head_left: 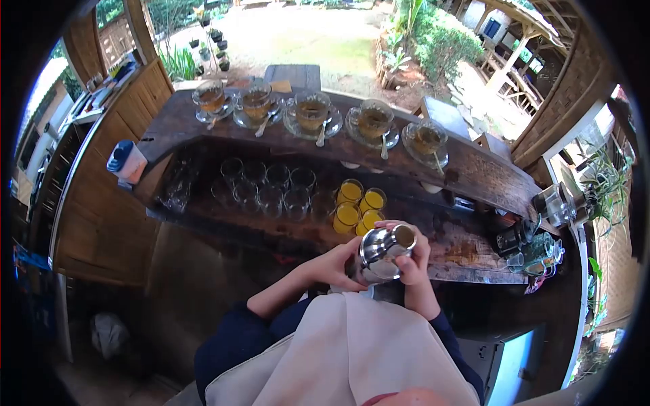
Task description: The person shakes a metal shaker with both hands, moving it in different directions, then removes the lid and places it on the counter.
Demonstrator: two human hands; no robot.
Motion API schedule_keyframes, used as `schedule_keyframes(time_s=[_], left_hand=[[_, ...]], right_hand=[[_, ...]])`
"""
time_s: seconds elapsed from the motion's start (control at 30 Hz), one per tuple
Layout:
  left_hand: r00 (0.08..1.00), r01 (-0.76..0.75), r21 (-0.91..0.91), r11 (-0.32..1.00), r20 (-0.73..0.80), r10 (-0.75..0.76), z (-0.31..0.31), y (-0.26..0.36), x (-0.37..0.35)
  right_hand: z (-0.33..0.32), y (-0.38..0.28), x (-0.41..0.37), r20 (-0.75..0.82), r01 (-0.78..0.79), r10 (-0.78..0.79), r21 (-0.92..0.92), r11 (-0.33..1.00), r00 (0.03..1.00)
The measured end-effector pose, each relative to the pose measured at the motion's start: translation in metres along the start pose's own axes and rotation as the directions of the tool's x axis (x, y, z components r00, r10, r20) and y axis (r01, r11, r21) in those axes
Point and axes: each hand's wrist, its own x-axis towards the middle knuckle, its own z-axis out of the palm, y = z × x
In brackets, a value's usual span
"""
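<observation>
A shiny metal cocktail shaker is held close in front of my chest, tilted with its top toward the upper right. My left hand is wrapped round its body from the left. My right hand grips the upper part on the other side, fingers near the round top end. Whether that top is capped or uncapped I cannot make out. Just beyond the shaker, several glasses of orange-yellow drink stand grouped on the lower wooden counter, partly hidden at the near side by my right hand.
Several clear glasses stand left of the drinks. Along the raised wooden ledge are several glass cups of brown drink on saucers with spoons. A blue-lidded container sits left; glassware and a glass jar are right.
</observation>
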Motion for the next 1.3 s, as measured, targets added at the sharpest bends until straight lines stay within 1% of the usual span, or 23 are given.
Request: schedule_keyframes(time_s=[0.03,0.07,0.17,0.2,0.3,0.33,0.4,0.43,0.5,0.53,0.6,0.67,0.73,0.77,0.8,0.9,0.93,1.07,1.13,1.17,1.2,1.23,1.3], left_hand=[[1.000,0.016,0.107,0.994,-0.005,-0.016,0.001,-0.005,0.003],[1.000,0.030,0.094,0.995,-0.010,-0.029,0.004,-0.007,0.005],[0.990,-0.036,0.189,0.981,-0.127,0.061,0.018,-0.015,0.013],[0.992,-0.019,0.172,0.985,-0.120,0.040,0.023,-0.020,0.016],[0.961,-0.015,0.140,0.990,-0.270,0.053,0.034,-0.026,0.028],[0.964,-0.009,0.136,0.991,-0.263,0.045,0.036,-0.025,0.031],[0.933,0.063,0.267,0.962,-0.357,0.038,0.041,-0.023,0.034],[0.920,0.083,0.344,0.935,-0.387,0.061,0.042,-0.030,0.037],[0.920,0.116,0.340,0.933,-0.391,0.028,0.047,-0.024,0.042],[0.917,0.146,0.337,0.930,-0.398,0.000,0.049,-0.021,0.044],[0.922,0.189,0.381,0.905,-0.387,-0.030,0.054,-0.021,0.045],[0.928,0.273,0.545,0.793,-0.365,-0.069,0.062,-0.019,0.044],[0.931,0.235,0.527,0.816,-0.363,-0.034,0.072,-0.024,0.042],[0.938,0.214,0.444,0.870,-0.343,-0.056,0.076,-0.026,0.040],[0.945,0.191,0.358,0.914,-0.318,-0.073,0.081,-0.028,0.039],[0.957,0.193,0.309,0.931,-0.268,-0.109,0.093,-0.030,0.032],[0.961,0.211,0.281,0.936,-0.236,-0.146,0.096,-0.032,0.030],[0.975,0.147,0.290,0.946,-0.206,-0.088,0.100,-0.032,0.038],[0.980,0.110,0.303,0.947,-0.191,-0.053,0.102,-0.036,0.044],[0.994,0.065,0.202,0.977,-0.104,-0.044,0.105,-0.037,0.047],[1.000,0.025,0.098,0.995,-0.020,-0.023,0.109,-0.038,0.050],[1.000,0.013,0.028,1.000,-0.017,-0.013,0.118,-0.039,0.051],[0.999,0.024,0.046,0.999,-0.042,-0.022,0.127,-0.044,0.056]], right_hand=[[-0.004,0.014,-0.011,0.012,0.006,-0.005,-0.077,0.997,1.000],[-0.006,0.022,-0.019,0.010,-0.012,0.013,-0.070,0.997,1.000],[-0.009,0.030,-0.040,-0.169,-0.085,0.082,-0.015,0.996,0.982],[-0.019,0.027,-0.040,-0.136,-0.058,0.040,-0.132,0.990,0.990],[-0.038,0.015,-0.047,-0.265,-0.257,0.230,-0.074,0.964,0.937],[-0.052,0.019,-0.046,-0.272,-0.218,0.146,-0.256,0.942,0.951],[-0.073,0.012,-0.041,-0.160,-0.117,0.035,-0.543,0.831,0.987],[-0.078,0.008,-0.038,-0.167,-0.124,0.038,-0.542,0.831,0.985],[-0.086,-0.001,-0.034,-0.128,-0.232,0.193,-0.529,0.816,0.973],[-0.091,-0.004,-0.034,-0.131,-0.233,0.193,-0.527,0.817,0.972],[-0.101,-0.007,-0.034,-0.173,-0.427,0.408,-0.580,0.693,0.897],[-0.105,-0.001,-0.033,-0.190,-0.423,0.397,-0.617,0.663,0.898],[-0.108,0.013,-0.043,-0.186,-0.482,0.454,-0.492,0.725,0.872],[-0.101,0.005,-0.043,-0.201,-0.537,0.500,-0.391,0.747,0.842],[-0.104,0.005,-0.048,-0.199,-0.544,0.509,-0.388,0.744,0.837],[-0.111,0.009,-0.062,-0.054,-0.303,0.318,-0.484,0.821,0.947],[-0.113,0.009,-0.065,-0.055,-0.304,0.318,-0.481,0.822,0.946],[-0.128,0.007,-0.068,0.029,-0.185,0.231,-0.509,0.841,0.972],[-0.138,0.001,-0.066,0.126,-0.053,0.122,-0.449,0.892,0.984],[-0.143,-0.005,-0.064,0.133,-0.048,0.120,-0.448,0.893,0.984],[-0.149,-0.013,-0.061,0.219,0.058,0.043,-0.434,0.899,0.975],[-0.153,-0.020,-0.058,0.301,0.160,-0.033,-0.409,0.898,0.953],[-0.161,-0.029,-0.054,0.312,0.200,-0.074,-0.394,0.897,0.947]])
